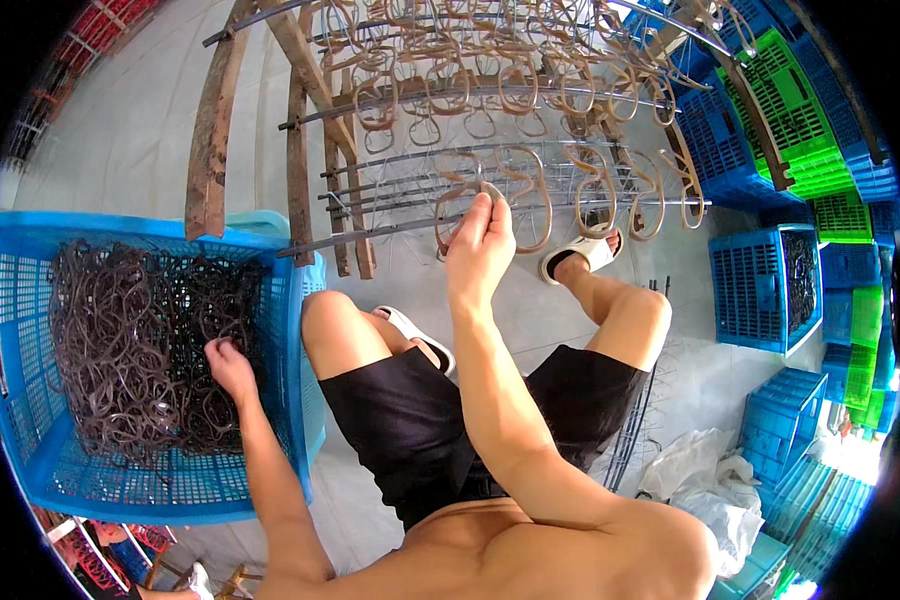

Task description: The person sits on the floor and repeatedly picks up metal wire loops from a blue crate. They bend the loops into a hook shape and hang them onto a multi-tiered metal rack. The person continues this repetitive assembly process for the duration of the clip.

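Note:
My right hand (480,250) reaches forward to a wooden rack, its thumb and fingers pinched at the top of a brown loop-shaped piece (532,235), curved like a spectacle frame. The piece hangs beside similar brown loops (645,195) along a dark metal rod (400,235). On the left, my left hand (232,368) is closed at the right side of a heap of dark, thin loop pieces (130,350). What its fingers hold is too small to make out. The heap lies in a large blue plastic crate (160,505).
More rods with brown loops (450,90) hang higher on the rack's wooden posts (215,130). Blue crates (750,285) and green crates (785,110) are stacked at the right. White plastic bags (705,480) and a bundle of thin rods (630,430) lie right of my legs.

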A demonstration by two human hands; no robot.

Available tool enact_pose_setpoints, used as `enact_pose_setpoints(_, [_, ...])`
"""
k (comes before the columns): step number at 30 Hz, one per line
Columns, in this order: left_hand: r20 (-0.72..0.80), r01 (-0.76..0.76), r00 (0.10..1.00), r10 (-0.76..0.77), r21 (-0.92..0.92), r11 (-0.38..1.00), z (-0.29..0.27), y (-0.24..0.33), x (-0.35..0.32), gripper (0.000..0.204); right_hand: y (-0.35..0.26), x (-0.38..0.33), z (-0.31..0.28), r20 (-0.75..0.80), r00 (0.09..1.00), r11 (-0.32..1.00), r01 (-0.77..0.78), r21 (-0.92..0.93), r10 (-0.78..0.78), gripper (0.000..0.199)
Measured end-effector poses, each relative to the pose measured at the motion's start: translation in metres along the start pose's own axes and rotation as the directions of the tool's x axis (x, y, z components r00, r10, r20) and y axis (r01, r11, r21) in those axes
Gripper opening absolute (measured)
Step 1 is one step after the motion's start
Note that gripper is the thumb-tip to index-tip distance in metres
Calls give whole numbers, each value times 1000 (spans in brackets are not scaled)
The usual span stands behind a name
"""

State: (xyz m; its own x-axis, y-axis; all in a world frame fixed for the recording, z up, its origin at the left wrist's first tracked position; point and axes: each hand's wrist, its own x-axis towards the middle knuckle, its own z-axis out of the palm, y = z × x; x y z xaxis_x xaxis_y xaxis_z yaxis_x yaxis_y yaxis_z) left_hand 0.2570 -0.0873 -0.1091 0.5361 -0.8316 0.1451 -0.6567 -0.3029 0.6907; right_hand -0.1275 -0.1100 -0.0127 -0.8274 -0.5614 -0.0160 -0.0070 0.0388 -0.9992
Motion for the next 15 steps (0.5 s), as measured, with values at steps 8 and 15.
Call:
enact_pose_setpoints(8, [373,523,842,-389,-740,422,-25,20,-19,14,-5,-1,-7,87,995,979,-57,198,41,23])
enact_pose_setpoints(15, [399,550,835,-379,-589,592,-20,50,-41,29,2,-9,-4,159,987,922,-79,378,19,23])
